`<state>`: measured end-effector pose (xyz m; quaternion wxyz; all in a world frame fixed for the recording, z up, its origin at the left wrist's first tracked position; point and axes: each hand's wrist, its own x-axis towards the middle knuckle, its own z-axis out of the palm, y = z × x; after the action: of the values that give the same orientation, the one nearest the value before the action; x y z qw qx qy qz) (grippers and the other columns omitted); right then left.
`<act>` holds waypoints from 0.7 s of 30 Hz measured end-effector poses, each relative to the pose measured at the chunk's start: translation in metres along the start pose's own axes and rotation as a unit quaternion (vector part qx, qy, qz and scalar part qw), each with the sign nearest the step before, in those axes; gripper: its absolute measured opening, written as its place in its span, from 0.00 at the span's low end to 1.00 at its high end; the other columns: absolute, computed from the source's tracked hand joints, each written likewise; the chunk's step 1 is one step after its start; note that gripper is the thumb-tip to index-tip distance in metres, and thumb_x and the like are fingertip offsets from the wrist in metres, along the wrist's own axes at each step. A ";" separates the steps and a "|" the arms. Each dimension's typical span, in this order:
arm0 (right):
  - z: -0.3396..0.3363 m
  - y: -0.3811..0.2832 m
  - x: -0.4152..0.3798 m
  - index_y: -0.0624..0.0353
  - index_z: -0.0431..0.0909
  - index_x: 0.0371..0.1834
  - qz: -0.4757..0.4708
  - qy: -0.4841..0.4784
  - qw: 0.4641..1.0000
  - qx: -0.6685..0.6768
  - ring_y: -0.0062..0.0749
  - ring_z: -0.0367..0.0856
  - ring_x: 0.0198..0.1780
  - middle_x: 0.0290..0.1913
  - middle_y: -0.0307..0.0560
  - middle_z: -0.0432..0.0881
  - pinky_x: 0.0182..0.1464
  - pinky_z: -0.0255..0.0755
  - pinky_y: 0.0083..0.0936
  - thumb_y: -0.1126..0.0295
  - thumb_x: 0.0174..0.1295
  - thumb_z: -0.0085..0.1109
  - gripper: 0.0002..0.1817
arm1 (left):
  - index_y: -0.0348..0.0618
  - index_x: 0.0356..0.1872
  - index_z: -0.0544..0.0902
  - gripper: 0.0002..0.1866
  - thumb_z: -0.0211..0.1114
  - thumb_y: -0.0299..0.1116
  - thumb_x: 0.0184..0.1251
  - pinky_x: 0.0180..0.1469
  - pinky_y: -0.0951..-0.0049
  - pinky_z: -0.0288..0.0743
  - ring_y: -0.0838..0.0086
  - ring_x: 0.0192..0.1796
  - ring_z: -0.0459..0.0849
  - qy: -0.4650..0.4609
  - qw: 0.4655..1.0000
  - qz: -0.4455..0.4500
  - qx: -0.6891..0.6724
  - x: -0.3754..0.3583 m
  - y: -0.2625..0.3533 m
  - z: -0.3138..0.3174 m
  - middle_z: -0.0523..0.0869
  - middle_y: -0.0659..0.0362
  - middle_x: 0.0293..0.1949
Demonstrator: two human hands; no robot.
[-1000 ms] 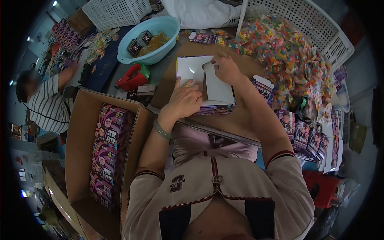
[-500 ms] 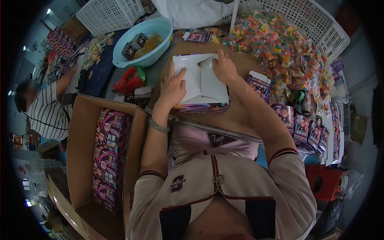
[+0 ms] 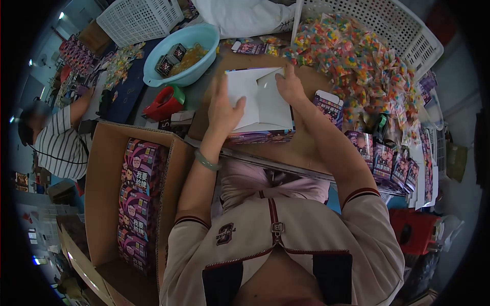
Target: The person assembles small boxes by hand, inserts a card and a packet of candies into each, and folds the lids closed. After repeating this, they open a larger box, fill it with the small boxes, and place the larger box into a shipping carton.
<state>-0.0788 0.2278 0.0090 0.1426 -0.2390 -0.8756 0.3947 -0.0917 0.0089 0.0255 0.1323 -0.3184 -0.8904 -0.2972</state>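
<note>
On the brown work board a printed carton (image 3: pixel 269 108) lies with its white inner flaps folded inward and facing up. My left hand (image 3: pixel 225 109) rests along the carton's left edge, fingers stretched up and slightly blurred, thumb spread over the white flap. At the upper right corner is my right hand (image 3: pixel 292 87), index finger extended along the edge and thumb apart by the flap; its other fingers are partly hidden. Right of the carton lies a small purple printed box (image 3: pixel 329 108). To the left is a red tape dispenser (image 3: pixel 162 104).
A large cardboard box (image 3: pixel 97 204) with purple printed boxes (image 3: pixel 138 176) stands at left. Behind are a blue basin (image 3: pixel 206 64) and a white basket (image 3: pixel 138 23). Candy packets (image 3: pixel 352 66) heap at right, near more printed boxes (image 3: pixel 383 160). A person (image 3: pixel 58 137) works at far left.
My left hand has shifted right and straightened its fingers along the carton's edge. My right hand has moved slightly right, towards the carton's corner. The carton has barely moved.
</note>
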 end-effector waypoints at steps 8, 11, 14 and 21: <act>-0.083 -0.073 -0.051 0.68 0.61 0.60 -0.182 0.029 0.943 0.276 0.38 0.81 0.51 0.53 0.62 0.80 0.53 0.74 0.28 0.74 0.58 0.62 0.29 | 0.29 0.64 0.62 0.34 0.68 0.30 0.61 0.62 0.63 0.69 0.61 0.61 0.76 0.160 0.913 0.013 -0.374 -0.005 0.033 -0.064 0.73 0.41 0.61; -0.115 -0.095 -0.092 0.66 0.63 0.58 -0.366 0.093 0.863 0.336 0.32 0.77 0.54 0.60 0.59 0.75 0.56 0.72 0.27 0.83 0.53 0.62 0.28 | 0.30 0.65 0.56 0.35 0.67 0.23 0.60 0.64 0.64 0.68 0.61 0.62 0.74 0.309 0.869 0.189 -0.336 -0.014 0.031 -0.060 0.67 0.41 0.65; -0.115 -0.073 -0.133 0.65 0.69 0.50 -0.475 0.133 0.851 0.183 0.42 0.78 0.56 0.61 0.64 0.74 0.57 0.72 0.30 0.88 0.48 0.56 0.23 | 0.32 0.59 0.58 0.29 0.61 0.16 0.58 0.64 0.64 0.67 0.61 0.62 0.73 0.303 0.860 0.170 -0.373 -0.056 0.014 -0.040 0.65 0.40 0.65; -0.078 0.015 -0.211 0.63 0.77 0.38 -0.328 -0.016 0.942 0.076 0.44 0.85 0.41 0.47 0.59 0.82 0.37 0.76 0.26 0.92 0.51 0.50 0.15 | 0.32 0.54 0.67 0.16 0.51 0.17 0.65 0.64 0.65 0.66 0.63 0.59 0.75 0.286 0.856 -0.073 -0.425 -0.155 -0.028 -0.014 0.73 0.42 0.60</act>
<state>0.1382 0.1728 0.0352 0.2677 0.0791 -0.8751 0.3953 0.0090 -0.0932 -0.0417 0.2107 -0.1793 -0.6213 -0.7331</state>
